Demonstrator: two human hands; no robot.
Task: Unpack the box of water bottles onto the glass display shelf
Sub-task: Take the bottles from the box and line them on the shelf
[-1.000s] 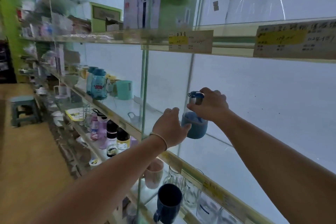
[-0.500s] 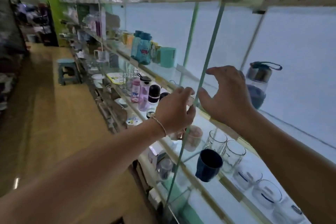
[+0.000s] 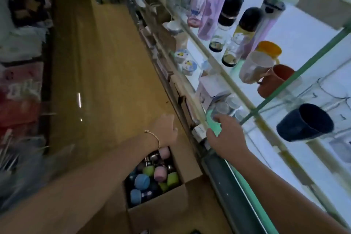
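An open cardboard box [image 3: 171, 203] stands on the floor against the foot of the glass display shelf [image 3: 224, 70]. Inside it lie several small water bottles [image 3: 152, 178] with blue, pink and green sleeves. My left hand [image 3: 167, 130], a thin bracelet on its wrist, hangs just above the box's far edge with loosely curled fingers, holding nothing. To its right my right hand [image 3: 226, 135] hovers beside the shelf's front edge, fingers relaxed and empty.
On the shelves stand tall bottles with black caps [image 3: 226, 23], a pink bottle [image 3: 196, 7], orange and white mugs [image 3: 260, 62] and a dark blue mug [image 3: 305, 122]. Small bowls and boxes fill the lower shelf. Wooden floor [image 3: 98, 74] stretches left toward stacked goods.
My right hand let go of the blue bottle on the upper shelf. Both hands came down from shelf height toward the box, and my view swung down to the floor.
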